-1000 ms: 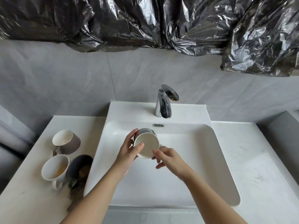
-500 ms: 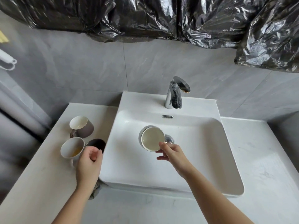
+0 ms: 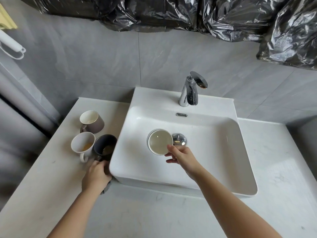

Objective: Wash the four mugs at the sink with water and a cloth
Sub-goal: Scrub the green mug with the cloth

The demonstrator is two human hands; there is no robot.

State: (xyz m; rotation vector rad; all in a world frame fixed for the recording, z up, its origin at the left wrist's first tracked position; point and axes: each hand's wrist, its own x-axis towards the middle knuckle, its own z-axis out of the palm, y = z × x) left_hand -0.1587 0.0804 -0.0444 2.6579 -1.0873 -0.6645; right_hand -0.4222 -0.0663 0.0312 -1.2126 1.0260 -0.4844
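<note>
Four mugs are in view. Three stand in a cluster on the tabletop (image 3: 56, 170) to the left of the sink (image 3: 202, 169): one taupe mug (image 3: 93, 121) at the rear, one white mug (image 3: 82, 146) with yellowish residue inside, and one dark mug (image 3: 105, 146) touching the white mug and just beside the sink wall. One grey mug (image 3: 160, 142) with a pale interior is inside the basin, mouth tilted toward the camera, just beside the drain plug (image 3: 179, 139).

Two hands are present. The right hand (image 3: 181, 156) holds the grey mug at its near rim; the right grip is closed on it, thumb on the rim, remaining fingers below. The left hand (image 3: 96, 174) rests on the tabletop at the sink's front-left corner, fingers curled down over a dark grey cloth (image 3: 106, 188); only a small corner of the cloth shows beneath the palm. Whether this grip is fully closed on the cloth cannot be told.

One chrome faucet (image 3: 190, 91) stands at the rear of the sink; no water stream is visible. Black plastic sheeting (image 3: 171, 12) hangs above the tiled wall.

Change from the frame half a second earlier: the left hand has lowered from beside the dark mug onto the cloth. The right hand's hold on the grey mug is unchanged.
</note>
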